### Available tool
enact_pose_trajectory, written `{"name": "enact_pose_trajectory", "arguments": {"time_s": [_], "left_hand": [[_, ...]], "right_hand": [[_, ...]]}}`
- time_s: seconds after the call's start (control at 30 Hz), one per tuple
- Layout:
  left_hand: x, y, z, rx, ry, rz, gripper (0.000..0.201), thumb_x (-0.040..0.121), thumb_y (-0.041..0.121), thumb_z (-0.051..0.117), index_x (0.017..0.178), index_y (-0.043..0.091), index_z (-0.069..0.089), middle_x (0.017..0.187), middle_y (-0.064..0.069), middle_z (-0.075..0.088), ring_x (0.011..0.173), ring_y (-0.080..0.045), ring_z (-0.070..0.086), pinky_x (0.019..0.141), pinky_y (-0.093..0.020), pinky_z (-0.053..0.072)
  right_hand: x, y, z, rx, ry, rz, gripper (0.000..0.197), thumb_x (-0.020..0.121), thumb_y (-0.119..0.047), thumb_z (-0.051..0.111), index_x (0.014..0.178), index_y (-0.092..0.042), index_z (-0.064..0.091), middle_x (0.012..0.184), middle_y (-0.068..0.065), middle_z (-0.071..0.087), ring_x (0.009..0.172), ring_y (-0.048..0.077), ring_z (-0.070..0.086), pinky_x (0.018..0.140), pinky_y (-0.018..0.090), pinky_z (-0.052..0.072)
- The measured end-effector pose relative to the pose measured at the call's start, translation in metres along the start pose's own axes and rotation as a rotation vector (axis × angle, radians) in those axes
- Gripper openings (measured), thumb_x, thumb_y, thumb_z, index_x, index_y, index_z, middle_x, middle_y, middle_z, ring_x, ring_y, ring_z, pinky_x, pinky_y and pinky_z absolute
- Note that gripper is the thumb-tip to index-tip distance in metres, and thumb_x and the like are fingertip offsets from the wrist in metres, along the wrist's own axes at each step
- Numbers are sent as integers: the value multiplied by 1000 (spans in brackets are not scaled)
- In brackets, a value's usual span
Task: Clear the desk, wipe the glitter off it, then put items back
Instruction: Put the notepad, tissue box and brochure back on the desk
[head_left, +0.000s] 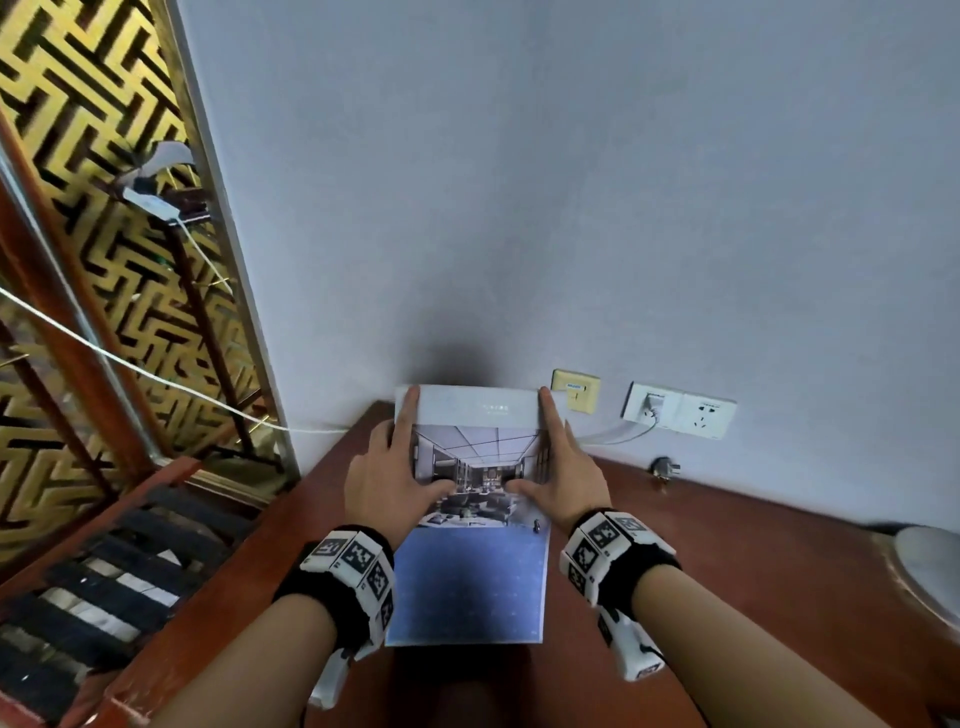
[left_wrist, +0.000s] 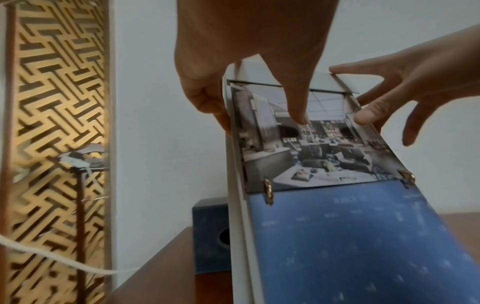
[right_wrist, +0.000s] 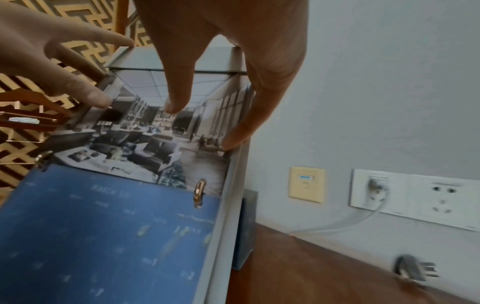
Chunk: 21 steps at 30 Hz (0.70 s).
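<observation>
We are setting the calendar (head_left: 470, 519) at the desk's (head_left: 727, 561) far left corner.
Left hand (head_left: 387, 470) and right hand (head_left: 558, 470) clasp its side edges, thumbs across the front; next we seat it steady, then let go.

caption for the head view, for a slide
Both hands, left and right, hold a desk calendar by its side edges over the wooden desk near wall sockets.

The calendar (head_left: 470, 519) you hold has smooth paper pages on a matt grey board backing, bound by two shiny gold metal rings (left_wrist: 268, 191). The desk (head_left: 727, 561) beneath is reddish-brown wood with a smooth, slightly glossy finish. The wall sockets (head_left: 678, 408) are smooth white plastic.
</observation>
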<state>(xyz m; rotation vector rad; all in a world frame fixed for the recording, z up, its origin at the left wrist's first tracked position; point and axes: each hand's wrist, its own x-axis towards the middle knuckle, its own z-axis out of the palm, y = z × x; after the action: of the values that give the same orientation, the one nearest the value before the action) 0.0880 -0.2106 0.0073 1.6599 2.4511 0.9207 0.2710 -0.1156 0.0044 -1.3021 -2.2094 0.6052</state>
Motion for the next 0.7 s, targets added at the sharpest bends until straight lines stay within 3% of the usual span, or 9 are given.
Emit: {"name": "enact_pose_trajectory", "arguments": {"time_s": [0.2,0.5,0.7], "left_hand": [[20,89,26,-50,-65,149,114,71,47,76,149,36,-6,135,-3,43,112,-28,54,91,-34,42],[30,245,122,-298,-161,408,116,68,40,80,149,38,-3,140,-5,40,122,-24,48,99,-35,42],[37,331,193,-390,-234,503,119,68,40,81,147,44,-7,149,-2,32,132,-22,41,106,-32,38]], "right_hand": [[-12,54,-73,-9,123,117,122,67,-33,82,139,-55,-14,150,5,37,123,27,53,97,38,47],[-39,180,-205,-101,315,277,124,65,-31,83,132,-64,-17,147,4,40,120,27,55,94,37,49],[-46,264,-271,-133,356,328,122,67,-31,83,138,-59,-13,146,4,42,119,29,55,96,35,47]]}}
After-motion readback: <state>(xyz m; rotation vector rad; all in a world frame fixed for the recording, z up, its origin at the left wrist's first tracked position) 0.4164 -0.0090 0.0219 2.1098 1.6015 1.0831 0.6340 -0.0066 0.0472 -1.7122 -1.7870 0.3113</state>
